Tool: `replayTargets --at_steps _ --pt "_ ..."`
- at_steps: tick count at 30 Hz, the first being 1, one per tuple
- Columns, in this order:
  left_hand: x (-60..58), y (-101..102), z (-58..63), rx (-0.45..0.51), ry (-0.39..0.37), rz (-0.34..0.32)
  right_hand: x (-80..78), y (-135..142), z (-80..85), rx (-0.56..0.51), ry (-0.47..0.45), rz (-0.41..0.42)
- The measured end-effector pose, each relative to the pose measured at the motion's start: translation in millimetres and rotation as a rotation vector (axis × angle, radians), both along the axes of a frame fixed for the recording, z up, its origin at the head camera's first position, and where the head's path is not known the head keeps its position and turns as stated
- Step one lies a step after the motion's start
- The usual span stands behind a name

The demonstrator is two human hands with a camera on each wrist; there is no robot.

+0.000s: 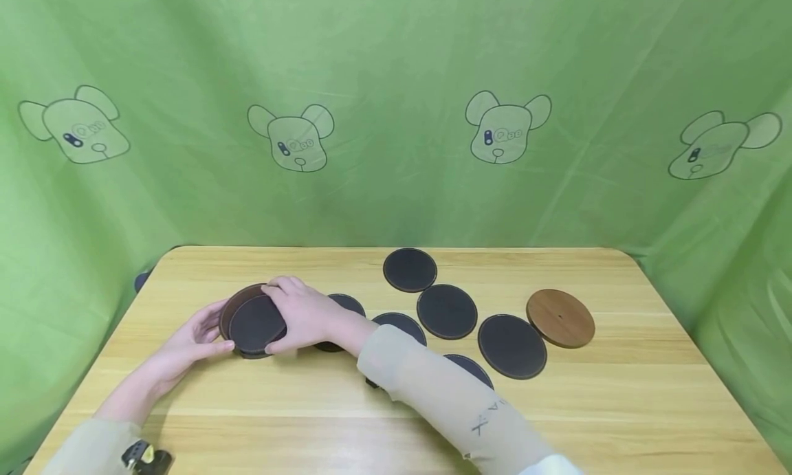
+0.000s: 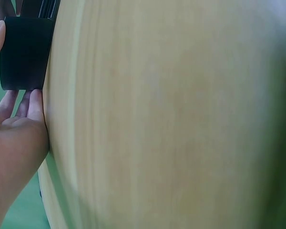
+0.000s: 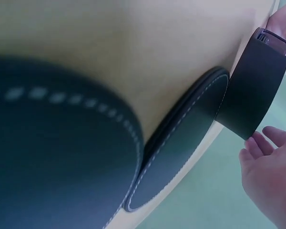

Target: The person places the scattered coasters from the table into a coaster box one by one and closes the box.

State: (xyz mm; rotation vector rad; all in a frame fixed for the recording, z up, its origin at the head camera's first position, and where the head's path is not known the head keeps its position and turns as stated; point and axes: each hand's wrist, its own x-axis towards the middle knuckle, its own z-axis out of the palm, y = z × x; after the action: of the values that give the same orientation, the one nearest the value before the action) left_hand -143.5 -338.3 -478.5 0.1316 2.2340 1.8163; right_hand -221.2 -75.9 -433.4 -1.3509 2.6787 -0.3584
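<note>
A round dark coaster holder [image 1: 230, 315] with a brown inner wall sits on the left part of the table, a black coaster [image 1: 255, 327] showing inside it. My left hand [image 1: 185, 344] grips the holder's left side, thumb at the front. Across its right side my right hand [image 1: 306, 315] holds on, fingers at the far rim and thumb at the near edge. In the left wrist view the holder's dark outer wall [image 2: 26, 55] is seen side-on. Stacked edges [image 3: 264, 38] show at the holder's gap in the right wrist view.
Several black stitched coasters [image 1: 447, 311] lie spread over the middle and right of the wooden table [image 1: 650, 406], some partly hidden by my right arm. A brown round disc [image 1: 559, 318] lies at the far right. A green curtain [image 1: 396, 207] hangs behind.
</note>
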Motion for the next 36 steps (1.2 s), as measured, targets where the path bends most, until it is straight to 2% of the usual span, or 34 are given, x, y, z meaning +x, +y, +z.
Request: replayTargets --at_steps 14,28,36 --pt "0.4 -1 -0.7 0.008 0.004 -0.001 -1.4 30 7.8 -0.021 0.006 0.03" --pt "-1.3 -2 -1.5 0.01 0.007 -0.006 -12.7 65 -4.7 0.011 -0.069 0.026" --pt "-1.2 -2 -2.2 0.009 0.011 -0.007 -18.2 83 -9.8 0.018 -0.092 0.052"
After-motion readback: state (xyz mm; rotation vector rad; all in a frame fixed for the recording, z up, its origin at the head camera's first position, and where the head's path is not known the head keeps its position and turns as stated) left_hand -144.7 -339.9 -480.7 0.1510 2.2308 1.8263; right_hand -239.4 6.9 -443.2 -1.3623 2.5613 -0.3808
